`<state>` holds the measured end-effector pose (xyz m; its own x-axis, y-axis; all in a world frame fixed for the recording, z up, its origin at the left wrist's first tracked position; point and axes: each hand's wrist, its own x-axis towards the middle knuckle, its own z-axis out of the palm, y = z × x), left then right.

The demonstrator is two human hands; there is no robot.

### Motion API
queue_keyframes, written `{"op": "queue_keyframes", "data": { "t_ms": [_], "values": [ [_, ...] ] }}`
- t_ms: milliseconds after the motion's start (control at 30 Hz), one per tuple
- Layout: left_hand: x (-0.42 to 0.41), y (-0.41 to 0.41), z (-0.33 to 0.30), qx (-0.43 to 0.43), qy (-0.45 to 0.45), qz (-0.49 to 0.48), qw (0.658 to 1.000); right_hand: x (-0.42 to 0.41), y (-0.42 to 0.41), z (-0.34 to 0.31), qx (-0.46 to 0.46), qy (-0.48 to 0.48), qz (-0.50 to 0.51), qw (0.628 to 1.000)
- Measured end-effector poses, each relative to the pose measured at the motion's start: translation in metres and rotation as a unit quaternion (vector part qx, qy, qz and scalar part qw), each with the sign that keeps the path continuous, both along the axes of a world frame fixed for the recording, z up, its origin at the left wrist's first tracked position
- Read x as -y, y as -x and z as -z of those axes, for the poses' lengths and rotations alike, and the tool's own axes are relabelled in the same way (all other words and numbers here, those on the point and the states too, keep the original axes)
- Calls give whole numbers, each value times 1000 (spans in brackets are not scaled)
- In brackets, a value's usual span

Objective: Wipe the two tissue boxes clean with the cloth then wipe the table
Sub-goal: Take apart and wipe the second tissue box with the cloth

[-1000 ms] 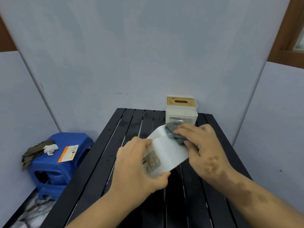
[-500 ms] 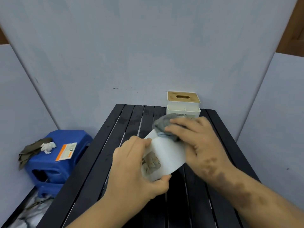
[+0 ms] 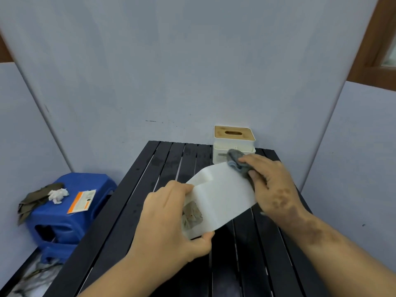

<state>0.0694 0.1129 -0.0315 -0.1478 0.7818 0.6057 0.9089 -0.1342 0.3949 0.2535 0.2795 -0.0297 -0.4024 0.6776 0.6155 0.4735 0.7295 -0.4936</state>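
Observation:
A white tissue pack (image 3: 220,198) with a small picture on its near end is held tilted above the black slatted table (image 3: 132,211). My left hand (image 3: 171,217) grips its near end, thumb underneath. My right hand (image 3: 272,187) holds a bunched grey cloth (image 3: 236,160) against the pack's far right edge. A second tissue box (image 3: 233,142), white with a wooden slotted lid, stands upright at the table's far right corner, behind the cloth.
A blue plastic stool (image 3: 64,211) stands left of the table, carrying an orange-and-white leaflet (image 3: 82,200), a crumpled white tissue (image 3: 57,195) and a dark olive cloth (image 3: 34,202). Grey partition walls close in behind and on both sides.
My right hand slid the grey cloth along the pack's upper face toward its far right edge. The left hand kept its grip. The camera view shifted slightly.

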Motion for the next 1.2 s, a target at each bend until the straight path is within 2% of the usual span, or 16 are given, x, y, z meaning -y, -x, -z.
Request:
{"op": "queue_keyframes", "data": {
  "t_ms": [67,167,200,300,367,500,533,633,700,833,867,933,1000,1133,1200],
  "values": [
    [0,-1,0,-16,-3,1,1000,16,9,-5,13,-34,-20,999],
    [-1,2,0,-24,-2,1,1000,31,17,-9,52,-98,-120,987],
    [0,4,0,-25,3,1,1000,25,14,-7,56,-101,-122,986],
    [0,4,-1,-22,16,1,1000,-2,1,1,-4,-31,-20,999],
    [-1,3,-1,-24,17,1,1000,3,3,0,-5,-24,8,1000],
    [-1,8,0,-31,24,2,999,29,17,-9,62,-116,-134,982],
    [-1,9,0,-34,32,3,999,21,14,-9,60,-119,-139,981],
    [0,9,-2,-37,47,2,998,-4,-1,-1,-16,-31,-30,999],
    [0,7,-2,-40,40,6,998,6,3,-3,-16,-30,-15,999],
    [0,10,-1,-42,30,6,999,31,18,-8,36,-116,-149,981],
    [-1,10,-1,-42,34,7,999,23,15,-5,19,-95,-136,986],
    [-1,8,-1,-44,36,7,998,4,2,2,-46,-31,-50,997],
    [0,3,-1,-50,29,8,998,4,-1,2,-55,-6,0,998],
    [-1,5,0,-69,13,14,997,37,17,-12,-8,-93,-147,985],
    [-1,7,-1,-69,27,13,997,24,10,-7,-39,-69,-132,988]
  ]
}}
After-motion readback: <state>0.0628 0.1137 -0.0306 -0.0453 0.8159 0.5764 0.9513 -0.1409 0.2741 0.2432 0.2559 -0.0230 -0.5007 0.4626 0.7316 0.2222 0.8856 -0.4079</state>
